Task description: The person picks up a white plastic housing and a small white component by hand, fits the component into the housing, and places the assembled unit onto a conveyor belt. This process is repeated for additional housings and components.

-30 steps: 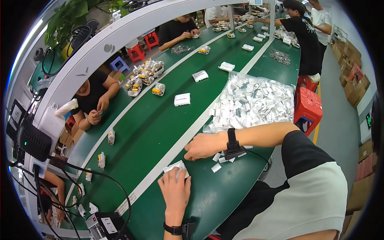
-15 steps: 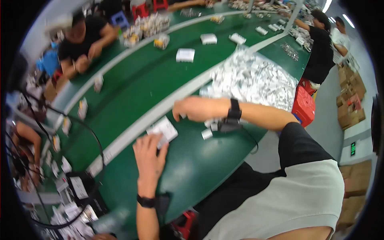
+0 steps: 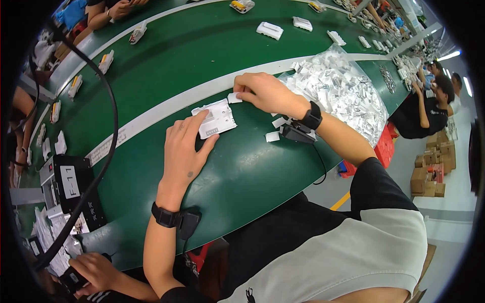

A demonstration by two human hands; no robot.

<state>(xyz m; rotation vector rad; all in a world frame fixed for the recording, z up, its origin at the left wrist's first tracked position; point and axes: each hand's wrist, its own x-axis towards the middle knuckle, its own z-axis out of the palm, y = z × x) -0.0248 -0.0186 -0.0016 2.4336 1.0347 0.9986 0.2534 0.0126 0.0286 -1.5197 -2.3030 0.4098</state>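
Observation:
My left hand (image 3: pixel 184 146) rests flat on the green belt table (image 3: pixel 242 171), its fingers pressing on the near edge of a white plastic casing (image 3: pixel 218 119). My right hand (image 3: pixel 262 91) pinches a small white piece (image 3: pixel 234 98) at the casing's far right corner. Both wrists wear black bands with a small device attached. Two more small white pieces (image 3: pixel 275 129) lie on the belt under my right wrist. A heap of small clear packets with white parts (image 3: pixel 338 91) lies just beyond my right hand.
Several white casings (image 3: pixel 269 30) lie farther along the belt. A white stripe (image 3: pixel 166 108) runs along the table. A black cable (image 3: pixel 108 116) arcs over the left side above a black box (image 3: pixel 70 189). Other people sit along both sides; another person's hand (image 3: pixel 96 272) is at lower left. Cardboard boxes (image 3: pixel 429 171) stand on the floor at right.
The view has tilted down and closer onto the table. My left hand now lies flat on the casing, and my right hand has come in to its far corner with a small piece.

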